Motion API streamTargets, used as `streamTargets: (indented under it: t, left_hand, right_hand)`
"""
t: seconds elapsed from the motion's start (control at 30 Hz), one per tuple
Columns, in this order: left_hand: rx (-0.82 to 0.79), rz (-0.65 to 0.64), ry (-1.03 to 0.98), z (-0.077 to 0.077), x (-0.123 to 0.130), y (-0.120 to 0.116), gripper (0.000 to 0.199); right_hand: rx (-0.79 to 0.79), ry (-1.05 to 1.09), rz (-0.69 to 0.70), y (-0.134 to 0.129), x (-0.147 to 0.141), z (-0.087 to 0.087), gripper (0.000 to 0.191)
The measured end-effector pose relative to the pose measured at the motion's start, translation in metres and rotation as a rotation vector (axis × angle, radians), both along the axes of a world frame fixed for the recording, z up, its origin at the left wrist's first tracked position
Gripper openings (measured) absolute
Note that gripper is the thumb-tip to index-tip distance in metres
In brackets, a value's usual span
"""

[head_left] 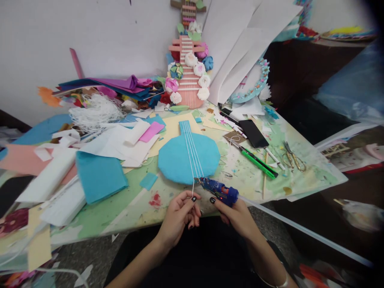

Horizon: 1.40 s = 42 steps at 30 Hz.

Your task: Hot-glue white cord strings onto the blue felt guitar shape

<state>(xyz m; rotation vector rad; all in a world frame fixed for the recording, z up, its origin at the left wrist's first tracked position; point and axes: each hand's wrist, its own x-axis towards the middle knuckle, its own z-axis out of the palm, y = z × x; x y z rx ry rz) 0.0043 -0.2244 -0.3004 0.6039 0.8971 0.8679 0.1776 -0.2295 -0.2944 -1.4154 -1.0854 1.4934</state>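
A blue paper guitar shape lies on the table with several white strings running down its neck and body. My left hand pinches the loose end of one string just below the body's lower edge. In my right hand is a blue glue gun, its nozzle at that lower edge beside the string end. A long clear glue stick sticks out of the gun's back toward the lower right. Whether the nozzle touches the paper, I cannot tell.
Right of the guitar shape lie a green cutter, a black phone and scissors. Folded blue paper, white paper rolls and a tangle of white string cover the left. A flower-covered pink guitar leans at the back.
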Motion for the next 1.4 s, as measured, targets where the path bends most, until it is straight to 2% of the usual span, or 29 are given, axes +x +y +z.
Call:
streamTargets:
  t: [0.43, 0.7, 0.97, 1.4]
  left_hand:
    - [0.019, 0.056, -0.02, 0.0019, -0.0013, -0.0013, 0.027]
    - [0.023, 0.034, -0.037, 0.0025, -0.0023, -0.0025, 0.027]
    - [0.04, 0.023, -0.04, -0.0012, -0.0022, -0.0033, 0.026]
    - [0.032, 0.024, -0.034, 0.002, -0.0017, -0.0023, 0.027]
  right_hand:
    - [0.026, -0.078, 0.03, -0.0002, 0.0015, -0.0006, 0.038]
    - [0.024, -0.07, 0.041, -0.0006, 0.0001, 0.0005, 0.032]
    - [-0.022, -0.107, 0.052, 0.0004, -0.0017, 0.002, 0.035]
    - [0.021, -0.163, 0.078, -0.0047, 0.0019, 0.0002, 0.032]
